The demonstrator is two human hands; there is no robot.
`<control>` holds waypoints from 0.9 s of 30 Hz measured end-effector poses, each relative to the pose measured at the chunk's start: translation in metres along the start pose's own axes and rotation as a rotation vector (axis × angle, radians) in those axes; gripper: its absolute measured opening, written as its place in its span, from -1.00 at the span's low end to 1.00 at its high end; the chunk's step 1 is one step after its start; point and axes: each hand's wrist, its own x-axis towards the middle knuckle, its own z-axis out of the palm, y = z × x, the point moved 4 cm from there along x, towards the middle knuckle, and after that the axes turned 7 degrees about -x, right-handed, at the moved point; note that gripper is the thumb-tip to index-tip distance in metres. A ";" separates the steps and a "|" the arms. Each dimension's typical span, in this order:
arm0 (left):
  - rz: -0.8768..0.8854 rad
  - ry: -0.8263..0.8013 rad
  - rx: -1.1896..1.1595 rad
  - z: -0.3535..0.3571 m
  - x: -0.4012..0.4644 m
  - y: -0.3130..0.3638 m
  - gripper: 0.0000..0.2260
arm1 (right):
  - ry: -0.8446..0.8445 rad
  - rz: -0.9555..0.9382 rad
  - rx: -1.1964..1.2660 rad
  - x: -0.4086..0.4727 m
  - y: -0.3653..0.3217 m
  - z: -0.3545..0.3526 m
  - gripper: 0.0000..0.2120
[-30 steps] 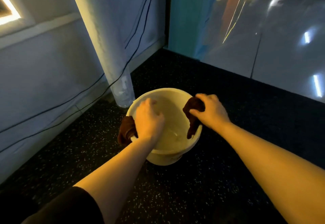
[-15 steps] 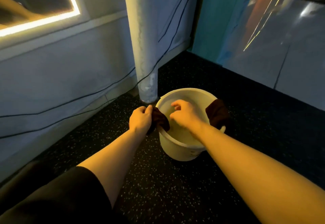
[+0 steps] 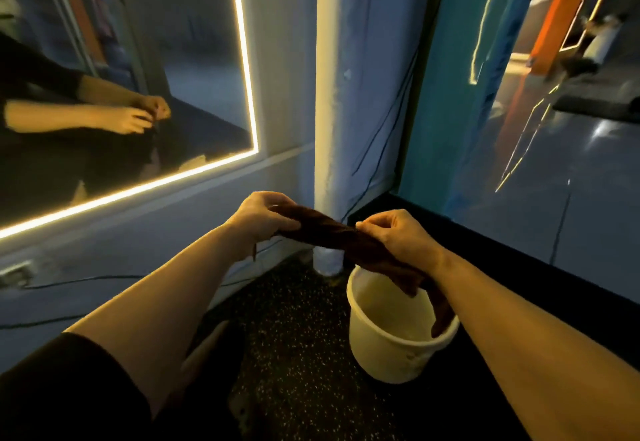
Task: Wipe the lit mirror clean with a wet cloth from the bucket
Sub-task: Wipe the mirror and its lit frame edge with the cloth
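Gripped the dark brown cloth at both ends, twisted tight into a rope. Left hand curled around the upper end, fingers wrapped over the top and thumb underneath. Right hand closed on the lower part, thumb and forefinger pinched above it, the rest of the fingers folded around the twist. Held up in the air, slanted down from left to right, well above the floor. Trailed a loose tail from below the right hand, down under the wrist and over the far rim of the white bucket. Stood upright on the dark speckled floor, that bucket, below and between the two forearms, just in front of a white pillar. Hung on the pale wall to the left, the lit mirror, bordered by a glowing warm strip along its right and bottom edges. Reflected both hands and a dark sleeve in the glass. Ran thin black cables down the wall beside the pillar.
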 end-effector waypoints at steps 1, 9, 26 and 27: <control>0.027 -0.019 0.088 -0.007 -0.009 0.008 -0.90 | -0.013 -0.004 0.031 -0.005 -0.013 0.000 -0.69; 0.143 -0.156 0.268 -0.055 -0.079 0.056 -0.76 | -0.117 0.065 -0.019 -0.036 -0.084 -0.014 -0.77; -0.378 -0.068 -1.034 -0.019 -0.118 0.021 -0.67 | -0.113 0.150 0.613 -0.048 -0.139 0.035 -0.81; -0.308 -0.014 -1.040 -0.018 -0.111 0.016 -0.78 | -0.127 0.176 0.643 -0.043 -0.131 0.041 -0.82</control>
